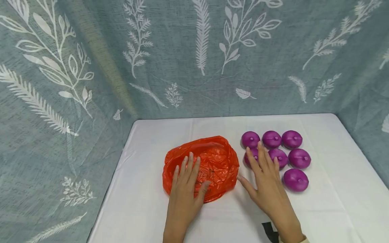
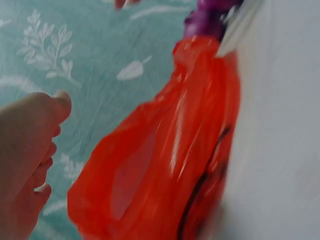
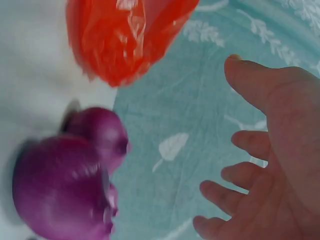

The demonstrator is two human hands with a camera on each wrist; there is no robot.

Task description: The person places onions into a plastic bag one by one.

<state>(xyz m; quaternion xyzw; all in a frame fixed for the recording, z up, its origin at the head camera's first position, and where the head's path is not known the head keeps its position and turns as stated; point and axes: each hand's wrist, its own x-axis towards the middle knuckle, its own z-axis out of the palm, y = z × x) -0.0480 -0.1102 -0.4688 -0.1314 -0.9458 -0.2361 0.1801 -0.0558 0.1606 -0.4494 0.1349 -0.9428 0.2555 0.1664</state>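
A crumpled red plastic bag [image 1: 217,162] lies on the white table with its mouth spread open. Above its left part hovers my left hand [image 1: 185,195], fingers extended and holding nothing; the left wrist view shows a gap between that hand [image 2: 25,155] and the bag [image 2: 170,150]. To the right of the bag, several glossy purple onions [image 1: 299,158] sit in loose rows. My right hand [image 1: 265,185] is held over the nearer left onions with fingers spread, partly hiding them. In the right wrist view, the fingers stand apart from the onions [image 3: 60,185].
The white table [image 1: 139,209] has rounded far corners. Behind it and at the sides hangs a blue-green cloth [image 1: 182,50] with white leaf prints. Beside my right wrist is a black strap-like piece [image 1: 268,231].
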